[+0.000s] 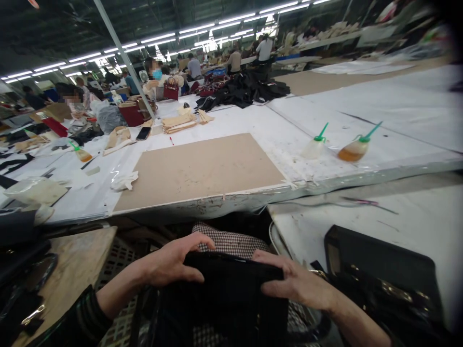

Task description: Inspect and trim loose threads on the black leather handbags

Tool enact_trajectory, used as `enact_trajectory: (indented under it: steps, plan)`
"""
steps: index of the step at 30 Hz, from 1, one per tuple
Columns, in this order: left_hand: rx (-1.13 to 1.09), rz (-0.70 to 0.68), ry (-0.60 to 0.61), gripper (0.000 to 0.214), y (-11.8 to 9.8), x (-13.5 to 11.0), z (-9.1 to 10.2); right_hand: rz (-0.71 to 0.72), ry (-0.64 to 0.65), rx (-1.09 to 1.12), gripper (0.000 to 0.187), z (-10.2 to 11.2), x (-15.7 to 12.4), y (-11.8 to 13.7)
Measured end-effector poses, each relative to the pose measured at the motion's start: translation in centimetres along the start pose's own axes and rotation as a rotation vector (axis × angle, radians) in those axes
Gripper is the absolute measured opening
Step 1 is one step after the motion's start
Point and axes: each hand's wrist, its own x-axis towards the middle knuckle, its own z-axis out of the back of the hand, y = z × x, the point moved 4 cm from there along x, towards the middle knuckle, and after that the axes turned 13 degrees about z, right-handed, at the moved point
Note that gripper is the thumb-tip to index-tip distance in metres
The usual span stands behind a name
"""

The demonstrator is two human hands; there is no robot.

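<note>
A black handbag (231, 299) rests on my lap over black-and-white checked cloth (231, 241). My left hand (177, 262) grips its upper left edge, thumb on the near side and fingers over the far side. At the upper right edge my right hand (289, 279) holds the bag the same way. The bag's lower part is dark and its details are hard to make out. Right of my right hand, another black bag (383, 274) with gold-coloured metal fittings lies on a white surface.
A brown board (202, 168) lies on the white worktable (267, 130) ahead. Two green-nozzled bottles, one with amber liquid (352, 150), stand to its right. Black pieces (246, 91) are heaped farther back. A perforated crate (119, 260) stands at lower left. Several people work beyond.
</note>
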Motion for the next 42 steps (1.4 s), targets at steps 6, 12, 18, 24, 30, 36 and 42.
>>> enact_trajectory:
  steps: [6,12,18,24,30,36,42]
  plan:
    - [0.098,0.027,-0.044,0.019,-0.1,2.3,-0.5,0.009,0.037,0.115,0.024,0.0,0.2,0.2]
    - [-0.020,-0.074,0.028,0.017,0.0,3.0,-0.7,0.174,-0.188,-0.179,0.036,-0.3,0.1,-0.1]
    - [-0.062,-0.065,0.036,0.008,-0.1,3.0,-0.8,0.298,-0.132,-0.635,0.029,-1.1,0.5,1.3]
    - [-0.036,-0.072,0.011,0.006,-0.2,2.7,-1.0,0.321,-0.231,-0.820,0.021,-2.3,0.9,1.8]
    - [0.057,-0.073,-0.031,0.007,-0.4,2.4,-1.2,0.291,-0.248,-0.909,0.031,-3.3,1.5,1.9]
    - [0.132,-0.068,-0.071,0.006,-0.7,2.2,-1.3,0.302,-0.289,-0.919,0.030,-3.8,1.7,1.8]
    - [0.189,-0.085,-0.095,0.006,-0.8,2.2,-1.4,0.203,-0.268,-0.687,0.023,-3.4,1.8,1.3]
